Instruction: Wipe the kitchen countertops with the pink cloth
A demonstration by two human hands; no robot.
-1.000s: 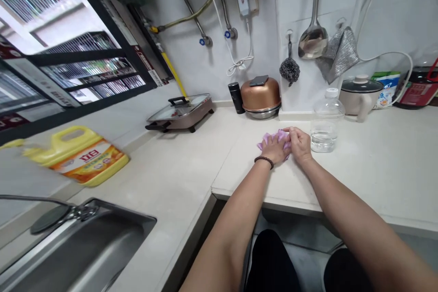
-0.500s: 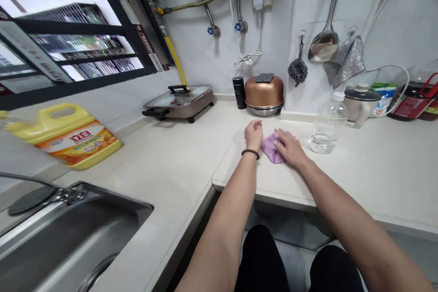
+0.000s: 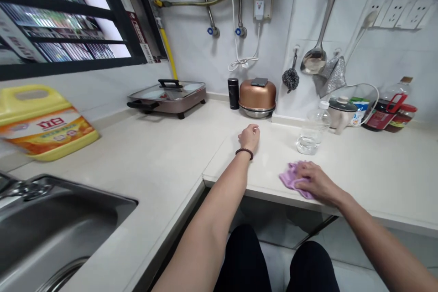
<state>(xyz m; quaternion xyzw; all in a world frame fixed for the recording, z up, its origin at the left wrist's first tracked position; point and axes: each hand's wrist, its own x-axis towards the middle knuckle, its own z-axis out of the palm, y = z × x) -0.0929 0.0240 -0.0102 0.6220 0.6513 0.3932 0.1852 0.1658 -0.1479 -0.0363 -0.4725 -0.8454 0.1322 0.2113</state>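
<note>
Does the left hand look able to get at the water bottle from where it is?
Probably yes: nothing seems to stand between the left hand and the water bottle, and the right hand with the cloth is nearer the counter's front edge.

Light: bright and soft, daylight at window (image 3: 63, 23), outside partly washed white | Shadow: faint under pan (image 3: 171, 99), deeper below counter (image 3: 164, 146) | Glare: small, on ladle (image 3: 314, 60) | Blur: yellow jug (image 3: 48, 123), left side | Distortion: borders stretched
</note>
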